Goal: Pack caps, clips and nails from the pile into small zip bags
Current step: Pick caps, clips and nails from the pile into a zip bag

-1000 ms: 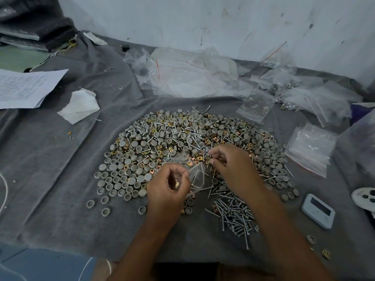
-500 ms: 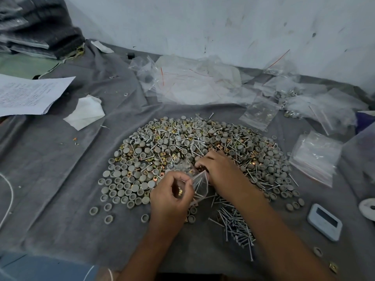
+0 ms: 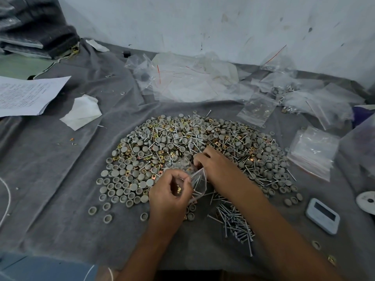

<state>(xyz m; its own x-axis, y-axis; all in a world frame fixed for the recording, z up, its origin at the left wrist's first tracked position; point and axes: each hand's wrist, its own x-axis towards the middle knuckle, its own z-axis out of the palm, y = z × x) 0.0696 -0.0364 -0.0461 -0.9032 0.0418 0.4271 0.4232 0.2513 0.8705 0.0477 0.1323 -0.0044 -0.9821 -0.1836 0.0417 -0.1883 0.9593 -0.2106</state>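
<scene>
Lying at the far left, one stack of printed sheets (image 3: 28, 94) is seen, its writing too small to be read, and one crumpled white tissue (image 3: 82, 112) is set beside it. One large pile (image 3: 182, 142) of grey caps, brass clips and nails, too many to be counted, is spread over the grey cloth (image 3: 50, 159) covering the tabletop. One small zip bag (image 3: 197, 182) is pinched at its mouth by the grip of the left hand (image 3: 169, 196), just in front of the pile. The right hand (image 3: 213, 165) is curled at the bag's opening; what it holds cannot be told. One heap of loose nails (image 3: 235, 222) lies nearer. One stack of empty bags (image 3: 313, 151) and one white device (image 3: 322, 216) are placed at the right. A stained white wall (image 3: 203, 23) stands behind.
</scene>
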